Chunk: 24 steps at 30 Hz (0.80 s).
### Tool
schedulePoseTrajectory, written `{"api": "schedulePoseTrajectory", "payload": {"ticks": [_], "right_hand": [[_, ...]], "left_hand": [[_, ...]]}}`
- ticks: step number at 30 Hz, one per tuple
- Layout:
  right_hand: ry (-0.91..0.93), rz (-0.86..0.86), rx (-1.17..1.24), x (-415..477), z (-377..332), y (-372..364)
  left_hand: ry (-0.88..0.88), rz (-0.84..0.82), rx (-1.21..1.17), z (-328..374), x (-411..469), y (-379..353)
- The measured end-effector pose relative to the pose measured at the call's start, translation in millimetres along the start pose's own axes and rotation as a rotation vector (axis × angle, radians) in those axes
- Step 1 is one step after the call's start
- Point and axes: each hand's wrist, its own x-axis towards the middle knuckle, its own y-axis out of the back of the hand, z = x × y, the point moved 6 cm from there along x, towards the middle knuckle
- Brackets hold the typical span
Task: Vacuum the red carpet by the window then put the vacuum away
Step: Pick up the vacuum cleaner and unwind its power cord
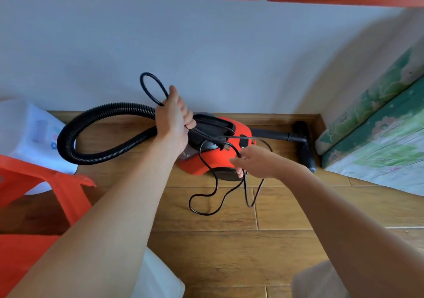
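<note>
Now my left hand (pixel 172 120) grips a loop of thin black power cord (pixel 216 183); my right hand (pixel 254 162) pinches it lower. The glossy red canister vacuum (pixel 206 160), its ribbed black hose (pixel 65 138) curling left, sits on wooden planks (pixel 206 242) against the far wall.

The vacuum (pixel 213 160) is orange-red with a black top. Its ribbed hose (pixel 75 128) and its cord (pixel 215 187) are black. The floor (pixel 229 240) is brown wood-grain planks and the wall (pixel 206 45) is white. The stool (pixel 62 190) is orange-red, and the mats (pixel 378 125) have green floral prints.
</note>
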Motion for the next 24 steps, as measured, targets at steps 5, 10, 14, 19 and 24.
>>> {"api": "schedulePoseTrajectory", "payload": {"ticks": [5,10,14,19,24], "right_hand": [[-0.131,-0.028,-0.118,6.9,36.0,-3.3],[0.032,0.403,0.304,0.7,7.1,37.2],[0.193,0.505,0.584,-1.2,-12.4,35.0],[0.293,0.488,0.569,-10.8,-21.2,41.4],[-0.070,0.114,0.061,1.0,22.0,13.1]], "left_hand": [[-0.106,0.091,0.031,29.8,4.8,25.8],[-0.075,0.086,0.193,12.8,4.4,27.3],[0.074,-0.014,0.128,-4.4,1.6,11.4],[0.180,-0.170,0.206,-13.2,-5.5,2.4],[0.233,-0.139,0.025,24.8,6.8,26.6]]}}
